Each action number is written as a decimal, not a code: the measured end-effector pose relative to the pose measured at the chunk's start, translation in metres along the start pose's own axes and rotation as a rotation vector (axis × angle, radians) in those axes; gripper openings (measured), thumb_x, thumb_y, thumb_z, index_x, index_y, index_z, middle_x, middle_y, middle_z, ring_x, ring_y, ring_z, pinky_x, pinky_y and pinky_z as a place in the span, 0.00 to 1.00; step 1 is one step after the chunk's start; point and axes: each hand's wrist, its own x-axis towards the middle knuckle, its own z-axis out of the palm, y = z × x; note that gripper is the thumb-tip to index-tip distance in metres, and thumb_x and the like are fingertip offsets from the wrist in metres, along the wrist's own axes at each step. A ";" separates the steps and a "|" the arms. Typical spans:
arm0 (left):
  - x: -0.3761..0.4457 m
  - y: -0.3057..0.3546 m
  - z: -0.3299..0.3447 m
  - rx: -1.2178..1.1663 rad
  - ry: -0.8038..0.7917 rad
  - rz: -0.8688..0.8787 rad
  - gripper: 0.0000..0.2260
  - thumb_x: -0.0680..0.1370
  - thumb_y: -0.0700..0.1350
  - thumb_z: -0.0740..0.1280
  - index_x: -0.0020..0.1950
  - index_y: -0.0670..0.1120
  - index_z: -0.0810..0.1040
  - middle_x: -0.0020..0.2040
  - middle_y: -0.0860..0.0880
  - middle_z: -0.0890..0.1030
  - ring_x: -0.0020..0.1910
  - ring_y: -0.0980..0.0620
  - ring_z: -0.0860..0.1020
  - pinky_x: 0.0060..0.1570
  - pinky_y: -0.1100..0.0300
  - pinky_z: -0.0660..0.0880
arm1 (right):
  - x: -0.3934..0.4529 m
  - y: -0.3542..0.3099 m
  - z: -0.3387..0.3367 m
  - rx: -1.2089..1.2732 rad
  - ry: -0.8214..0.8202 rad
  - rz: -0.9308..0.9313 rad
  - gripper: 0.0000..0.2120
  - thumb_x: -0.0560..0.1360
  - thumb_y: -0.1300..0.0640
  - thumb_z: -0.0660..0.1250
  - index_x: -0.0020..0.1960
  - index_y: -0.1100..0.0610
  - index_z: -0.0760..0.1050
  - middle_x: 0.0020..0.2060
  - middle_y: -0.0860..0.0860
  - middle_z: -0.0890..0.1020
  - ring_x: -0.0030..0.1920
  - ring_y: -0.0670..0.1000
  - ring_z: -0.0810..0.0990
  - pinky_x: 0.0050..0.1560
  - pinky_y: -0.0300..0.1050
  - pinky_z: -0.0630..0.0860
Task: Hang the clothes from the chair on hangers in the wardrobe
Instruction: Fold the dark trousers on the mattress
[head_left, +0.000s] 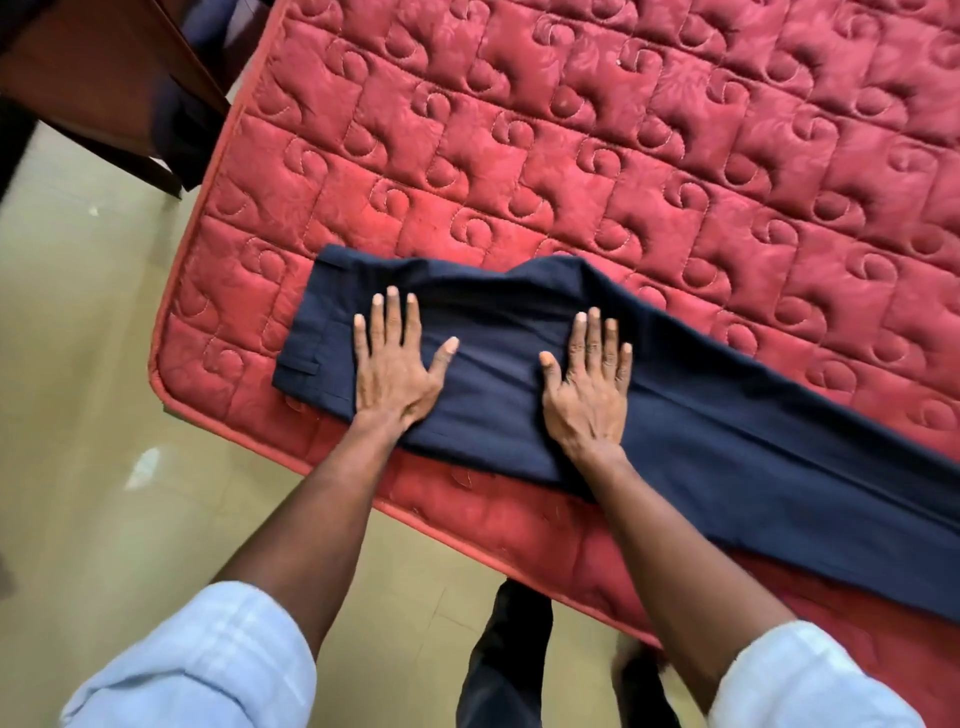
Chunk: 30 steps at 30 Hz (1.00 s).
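Left hand (390, 364) and right hand (589, 376) lie flat, palms down with fingers straight and spread, pressing on the dark navy folded cloth trousers (675, 410). These trousers stretch across the near corner of the red quilted mattress (623, 130), waistband at left. Beyond that corner stands dark wooden furniture (93, 73) on the beige glossy floor (78, 415).
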 end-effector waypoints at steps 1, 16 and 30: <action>-0.001 0.006 -0.002 -0.007 -0.005 -0.040 0.37 0.80 0.66 0.49 0.80 0.42 0.51 0.81 0.41 0.49 0.80 0.42 0.47 0.76 0.40 0.45 | -0.006 0.023 -0.005 -0.017 0.010 0.052 0.34 0.80 0.38 0.47 0.80 0.56 0.50 0.79 0.52 0.52 0.79 0.53 0.48 0.77 0.53 0.40; -0.081 0.275 0.028 -0.007 -0.044 0.211 0.34 0.80 0.64 0.45 0.81 0.46 0.50 0.80 0.38 0.47 0.79 0.39 0.45 0.76 0.39 0.43 | -0.088 0.219 -0.038 0.019 0.037 0.173 0.30 0.82 0.42 0.49 0.79 0.56 0.53 0.79 0.52 0.54 0.79 0.55 0.50 0.78 0.53 0.43; -0.185 0.512 0.067 -0.020 -0.141 0.533 0.37 0.79 0.66 0.45 0.80 0.44 0.43 0.78 0.33 0.40 0.78 0.36 0.37 0.74 0.37 0.36 | -0.157 0.448 -0.086 -0.047 0.040 0.268 0.31 0.82 0.41 0.45 0.79 0.56 0.52 0.79 0.52 0.55 0.79 0.53 0.50 0.77 0.52 0.42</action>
